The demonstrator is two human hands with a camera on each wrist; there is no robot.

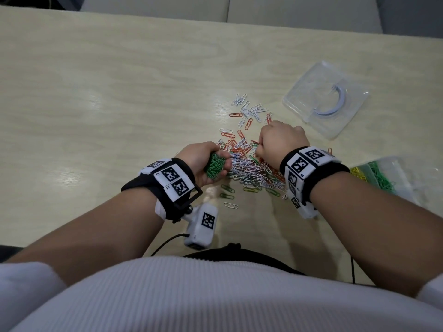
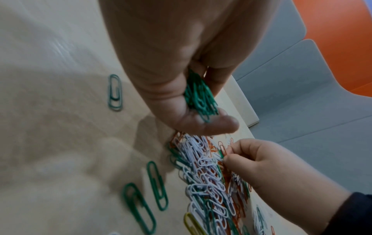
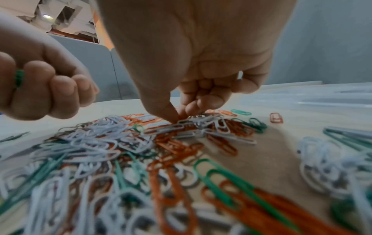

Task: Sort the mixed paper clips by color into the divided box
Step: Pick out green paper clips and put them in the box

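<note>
1. In the head view we see the left hand (image 1: 203, 161) with its grip curled round a bunch of green clips (image 1: 215, 166), held just above the near-left edge of the mixed pile (image 1: 251, 168) on the table (image 1: 119, 92). The right hand (image 1: 280, 137) reaches down into the far side of the pile, its grip narrowed to fingertips among the clips; from here we cannot tell what it holds. The divided box (image 1: 393, 180) sits at the right edge of the view, near the right forearm, with yellow and green clips in it. A clear lid (image 1: 326, 99) lies further back on the right, apart from the pile. A few single green clips lie loose on the near side of the pile.

2. In the left wrist view we see the green clips (image 2: 201, 97) bunched between the thumb and the curled fingers of the left hand (image 2: 181, 63). Below it, the right hand (image 2: 261, 160) pinches at the pile (image 2: 205, 171) of white, orange and green clips.

3. In the right wrist view we see the right hand (image 3: 201, 63) with thumb and fingertips pressed together, touching the top of the pile (image 3: 141, 143); which clip they pinch we cannot tell. The left hand (image 3: 40, 85) is a fist at left, green showing between its fingers.
</note>
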